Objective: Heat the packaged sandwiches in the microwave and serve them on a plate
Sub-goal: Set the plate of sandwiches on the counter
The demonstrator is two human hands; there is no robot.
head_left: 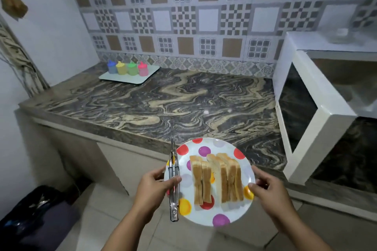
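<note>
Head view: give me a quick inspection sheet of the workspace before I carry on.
Surface: marbled counter, mostly bare.
Job's things: dotted plate with two sandwich stacks, held in front of the counter's edge; microwave at right, door open.
Clutter: tray of four coloured bottles at back; dark bag on floor.
Hands: left hand pins metal tongs to plate rim; right hand grips opposite rim.
Cables: nothing seen.
Surroundings: patterned tiled wall.

Bare countertop (163, 98) ahead; open microwave door (310, 116) at right, bottle tray (130, 76) far-left.
</note>
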